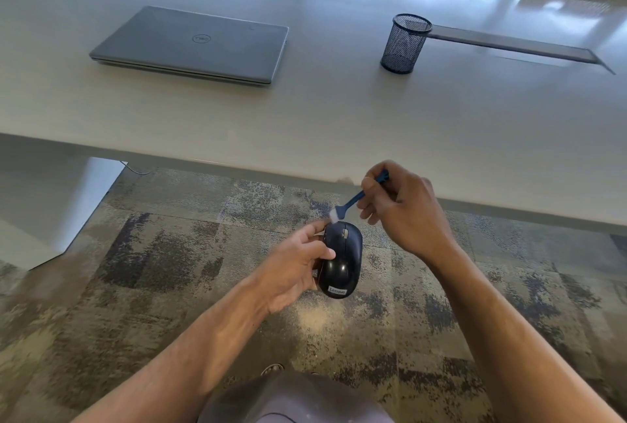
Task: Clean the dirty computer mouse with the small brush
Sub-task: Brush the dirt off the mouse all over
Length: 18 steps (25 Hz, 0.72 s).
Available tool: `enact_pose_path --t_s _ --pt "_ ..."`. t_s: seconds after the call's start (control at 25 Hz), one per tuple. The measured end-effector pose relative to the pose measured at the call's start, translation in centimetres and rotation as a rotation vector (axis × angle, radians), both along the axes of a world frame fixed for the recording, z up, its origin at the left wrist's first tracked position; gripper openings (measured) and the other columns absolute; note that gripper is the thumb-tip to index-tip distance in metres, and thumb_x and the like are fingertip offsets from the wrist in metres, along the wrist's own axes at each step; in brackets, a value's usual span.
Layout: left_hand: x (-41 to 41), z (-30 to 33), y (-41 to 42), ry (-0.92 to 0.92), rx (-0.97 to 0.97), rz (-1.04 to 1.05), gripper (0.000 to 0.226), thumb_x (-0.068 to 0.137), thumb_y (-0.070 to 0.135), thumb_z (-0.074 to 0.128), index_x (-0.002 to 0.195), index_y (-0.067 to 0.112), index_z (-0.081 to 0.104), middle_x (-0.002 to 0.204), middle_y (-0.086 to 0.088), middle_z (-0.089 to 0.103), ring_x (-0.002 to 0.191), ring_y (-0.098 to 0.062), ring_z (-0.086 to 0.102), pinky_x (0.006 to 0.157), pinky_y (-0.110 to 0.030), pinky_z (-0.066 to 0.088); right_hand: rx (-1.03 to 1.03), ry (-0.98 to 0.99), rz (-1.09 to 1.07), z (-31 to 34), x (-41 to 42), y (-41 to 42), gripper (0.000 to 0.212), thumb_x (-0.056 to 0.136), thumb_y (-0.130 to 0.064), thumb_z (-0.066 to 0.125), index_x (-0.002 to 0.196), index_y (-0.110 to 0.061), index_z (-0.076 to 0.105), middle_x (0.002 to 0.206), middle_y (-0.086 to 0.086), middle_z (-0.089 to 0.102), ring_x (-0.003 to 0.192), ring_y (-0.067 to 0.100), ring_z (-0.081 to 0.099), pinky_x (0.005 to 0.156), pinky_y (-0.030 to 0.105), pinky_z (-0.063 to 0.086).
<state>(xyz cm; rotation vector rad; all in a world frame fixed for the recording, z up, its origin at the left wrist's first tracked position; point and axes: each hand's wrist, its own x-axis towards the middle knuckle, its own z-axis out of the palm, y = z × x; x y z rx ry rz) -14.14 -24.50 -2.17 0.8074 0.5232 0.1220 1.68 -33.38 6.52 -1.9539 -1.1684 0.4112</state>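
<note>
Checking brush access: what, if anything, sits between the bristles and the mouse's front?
Nothing visible. The small brush, held by the right hand, has its bristles at the front edge of the mouse, held by the left hand.

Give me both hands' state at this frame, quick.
Left hand: closed around the black mouse, held in the air in front of the table edge.
Right hand: pinching the small blue brush, bristles at the mouse's front end.

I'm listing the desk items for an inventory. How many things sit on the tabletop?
2: a closed laptop at the left, and an upright mesh pen cup to its right, apart from it. The table runs past the frame, so more may be hidden.
</note>
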Motion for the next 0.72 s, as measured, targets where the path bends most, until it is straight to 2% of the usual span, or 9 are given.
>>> enact_pose_path --t_s 0.12,0.28,0.4,0.48,0.6,0.72 --pt "0.1 0.1 0.1 0.003 0.000 0.000 0.048 0.084 0.000 0.057 0.131 0.009 0.050 0.123 -0.023 0.062 0.102 -0.034 0.068 0.077 -0.051 0.058 -0.089 -0.014 0.183 0.2 -0.7 -0.1 0.019 0.104 -0.018 0.056 0.089 -0.029 0.058 0.072 -0.005 0.073 0.063 0.007 0.072 0.068 0.033 0.063" --pt "0.1 0.3 0.0 0.011 0.010 -0.001 0.040 0.091 -0.006 0.051 0.129 0.008 0.051 0.118 -0.021 0.063 0.094 -0.030 0.070 0.071 -0.047 0.058 -0.047 -0.253 0.125 0.0 -0.7 0.7 0.008 0.103 -0.011 0.057 0.099 -0.013 0.063 0.076 0.002 0.074 0.068 0.020 0.072 0.070 0.043 0.059" --pt "0.0 0.3 0.2 0.013 0.010 -0.001 0.042 0.091 -0.006 0.051 0.131 0.009 0.050 0.121 -0.021 0.062 0.097 -0.030 0.069 0.070 -0.047 0.058 0.005 -0.152 0.096 0.5 -0.6 0.8 0.011 0.103 -0.013 0.057 0.095 -0.019 0.061 0.075 -0.004 0.073 0.068 0.014 0.072 0.071 0.043 0.061" --pt "0.0 0.3 0.3 0.009 0.007 0.002 0.043 0.090 -0.006 0.051 0.131 0.009 0.050 0.120 -0.021 0.062 0.099 -0.031 0.067 0.071 -0.049 0.058 -0.062 -0.064 0.160 0.6 -0.5 0.6 0.018 0.103 -0.014 0.057 0.089 -0.026 0.059 0.073 -0.005 0.073 0.065 0.013 0.072 0.071 0.046 0.062" --pt "0.0 0.3 0.4 0.016 0.002 0.006 0.041 0.091 -0.007 0.050 0.129 0.009 0.050 0.118 -0.020 0.062 0.096 -0.029 0.068 0.071 -0.048 0.058 -0.112 -0.104 0.138 0.1 -0.1 0.8 0.012 0.104 -0.013 0.056 0.094 -0.018 0.061 0.076 0.000 0.073 0.069 0.021 0.072 0.073 0.049 0.061" --pt "0.1 0.2 0.4 0.035 0.014 0.003 0.043 0.090 -0.007 0.051 0.130 0.009 0.050 0.123 -0.021 0.060 0.098 -0.030 0.067 0.070 -0.048 0.058 -0.063 -0.148 -0.019 -0.3 0.8 0.8 0.011 0.104 -0.013 0.056 0.094 -0.018 0.059 0.078 -0.001 0.073 0.070 0.014 0.072 0.072 0.038 0.062"
